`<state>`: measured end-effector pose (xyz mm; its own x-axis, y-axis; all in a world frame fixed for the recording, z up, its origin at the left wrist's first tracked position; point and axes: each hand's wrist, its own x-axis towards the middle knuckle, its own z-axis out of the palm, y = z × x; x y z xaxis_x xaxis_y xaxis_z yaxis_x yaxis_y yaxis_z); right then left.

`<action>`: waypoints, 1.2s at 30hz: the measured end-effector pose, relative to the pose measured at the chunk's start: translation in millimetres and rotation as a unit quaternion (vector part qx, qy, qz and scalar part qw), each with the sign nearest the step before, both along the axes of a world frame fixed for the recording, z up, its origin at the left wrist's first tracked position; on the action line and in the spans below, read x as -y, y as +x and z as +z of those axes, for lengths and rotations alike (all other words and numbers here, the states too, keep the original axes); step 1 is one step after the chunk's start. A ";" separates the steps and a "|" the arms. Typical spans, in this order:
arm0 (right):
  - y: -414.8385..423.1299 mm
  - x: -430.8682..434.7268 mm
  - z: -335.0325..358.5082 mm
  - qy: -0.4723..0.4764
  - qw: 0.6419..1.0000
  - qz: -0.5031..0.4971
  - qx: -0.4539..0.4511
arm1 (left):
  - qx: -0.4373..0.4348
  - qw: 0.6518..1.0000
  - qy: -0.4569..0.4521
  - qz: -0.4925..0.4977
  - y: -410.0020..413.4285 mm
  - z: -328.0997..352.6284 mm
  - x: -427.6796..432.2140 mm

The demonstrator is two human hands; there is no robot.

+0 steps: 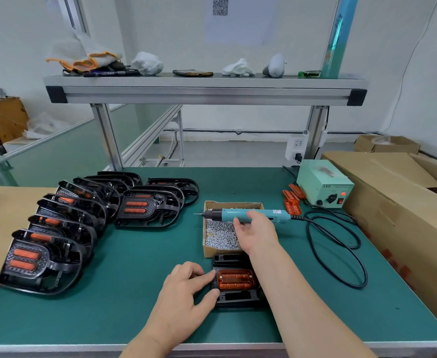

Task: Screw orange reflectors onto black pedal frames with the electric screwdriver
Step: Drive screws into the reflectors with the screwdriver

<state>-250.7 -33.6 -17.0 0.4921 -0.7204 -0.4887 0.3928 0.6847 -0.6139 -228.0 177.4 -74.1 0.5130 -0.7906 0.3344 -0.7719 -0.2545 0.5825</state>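
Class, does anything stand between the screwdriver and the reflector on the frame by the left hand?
Only the open box of screws: the screwdriver is held over its far end by the right hand, and the reflector sits just beyond its near wall.

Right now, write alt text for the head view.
The right hand holds the electric screwdriver over a box of screws while the left hand grips a black pedal frame bearing an orange reflector. Assembled pedals lie stacked at left.
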 end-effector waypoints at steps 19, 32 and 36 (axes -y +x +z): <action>-120.4 5.4 1.9 -0.434 0.870 0.115 -0.202 | -0.018 1.000 -0.006 0.002 -0.4 1.8 -1.5; -173.6 27.2 -39.8 -0.601 0.683 0.250 -0.332 | -0.011 0.999 0.036 0.003 2.3 5.3 -0.5; -177.2 28.5 -37.1 -0.623 0.663 0.279 -0.307 | -0.020 0.999 0.043 0.002 0.0 9.0 -1.2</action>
